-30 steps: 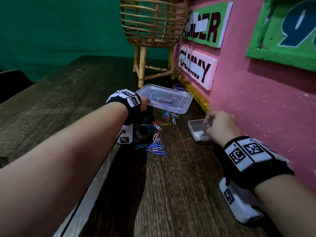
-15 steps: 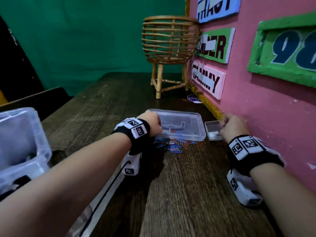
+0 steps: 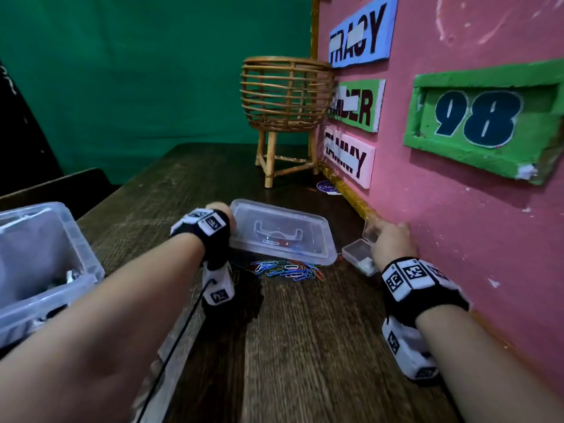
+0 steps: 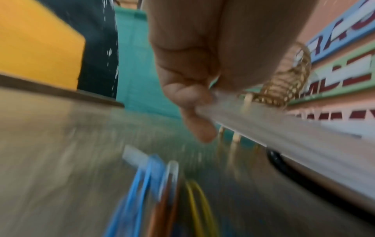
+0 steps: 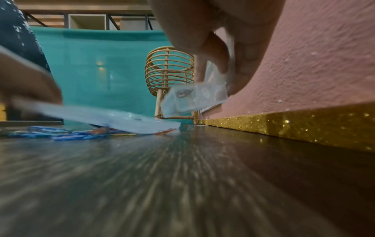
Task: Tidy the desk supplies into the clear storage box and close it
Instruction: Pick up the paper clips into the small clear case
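The clear storage box (image 3: 45,264) stands open at the table's left edge. Its clear lid (image 3: 280,233) is tilted over a heap of coloured paper clips (image 3: 287,270). My left hand (image 3: 222,215) pinches the lid's left edge; in the left wrist view the fingers (image 4: 190,102) curl around the lid (image 4: 284,136) above the blurred clips (image 4: 162,192). My right hand (image 3: 387,239) holds a small clear case (image 3: 357,254) beside the wall, its flap up. In the right wrist view the fingertips (image 5: 239,77) grip the case (image 5: 194,99) just off the table, beside the lid (image 5: 121,118).
A rattan basket on legs (image 3: 287,96) stands at the back by the pink wall (image 3: 457,224), which carries name signs. A gold glitter strip (image 3: 351,193) runs along the wall's foot. The dark wooden table (image 3: 305,346) stretches toward me.
The lid has slid nearer, over the paper clips, with its left edge raised. My right hand has lifted the small case, flap up. The head view has tilted up, bringing the storage box into sight.
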`<move>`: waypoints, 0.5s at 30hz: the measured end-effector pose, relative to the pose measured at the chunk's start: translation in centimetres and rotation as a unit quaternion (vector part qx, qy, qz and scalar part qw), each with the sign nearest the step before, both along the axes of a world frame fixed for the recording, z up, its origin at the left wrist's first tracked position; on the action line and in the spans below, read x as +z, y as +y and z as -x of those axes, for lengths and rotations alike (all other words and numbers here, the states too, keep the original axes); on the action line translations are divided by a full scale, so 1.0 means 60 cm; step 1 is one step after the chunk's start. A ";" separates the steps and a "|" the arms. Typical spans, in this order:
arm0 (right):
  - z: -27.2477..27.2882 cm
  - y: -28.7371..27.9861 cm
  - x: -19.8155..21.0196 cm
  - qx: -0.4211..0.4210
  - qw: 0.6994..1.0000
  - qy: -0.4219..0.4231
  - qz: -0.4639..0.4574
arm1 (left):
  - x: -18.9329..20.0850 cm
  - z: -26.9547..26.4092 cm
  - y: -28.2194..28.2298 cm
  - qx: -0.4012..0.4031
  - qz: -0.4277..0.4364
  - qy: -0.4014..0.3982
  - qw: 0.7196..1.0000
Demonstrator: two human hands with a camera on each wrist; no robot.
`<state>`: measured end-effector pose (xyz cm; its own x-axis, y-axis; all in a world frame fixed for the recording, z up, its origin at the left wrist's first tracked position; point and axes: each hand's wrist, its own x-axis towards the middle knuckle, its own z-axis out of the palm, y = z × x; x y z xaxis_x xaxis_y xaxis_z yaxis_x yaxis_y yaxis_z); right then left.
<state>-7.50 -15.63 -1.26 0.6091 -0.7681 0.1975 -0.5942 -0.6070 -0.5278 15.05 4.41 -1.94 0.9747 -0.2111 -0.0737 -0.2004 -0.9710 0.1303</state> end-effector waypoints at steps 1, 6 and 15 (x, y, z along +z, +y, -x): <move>0.001 -0.001 0.000 -0.005 1.000 0.000 0.001 | 0.022 0.001 -0.001 0.016 0.036 -0.040 0.998; -0.001 -0.001 0.002 0.002 1.000 -0.004 -0.005 | 0.161 0.064 -0.005 -0.015 0.222 -0.157 0.962; -0.005 -0.003 -0.005 -0.011 1.000 -0.026 -0.007 | 0.244 0.128 -0.034 -0.201 0.214 -0.312 0.904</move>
